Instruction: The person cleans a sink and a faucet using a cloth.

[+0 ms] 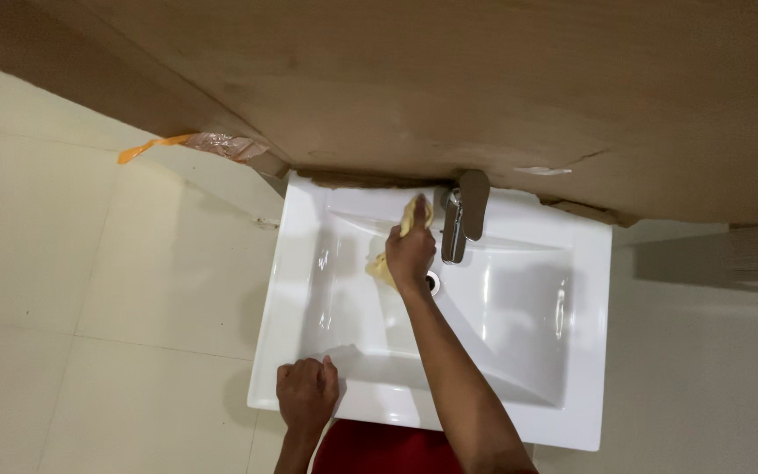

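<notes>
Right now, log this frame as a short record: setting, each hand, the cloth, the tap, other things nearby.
Setting: white rectangular sink seen from above, against a brown wall, pale tiled floor.
Left hand: rests on the sink's near rim, holds nothing.
Right hand: reaches into the basin, gripping a yellow cloth pressed to the back ledge.
Tap: metal, single lever, just to the right of the cloth.
Drain: partly hidden by the right wrist.
Nearby: orange and clear plastic scrap at the wall, on the left.
</notes>
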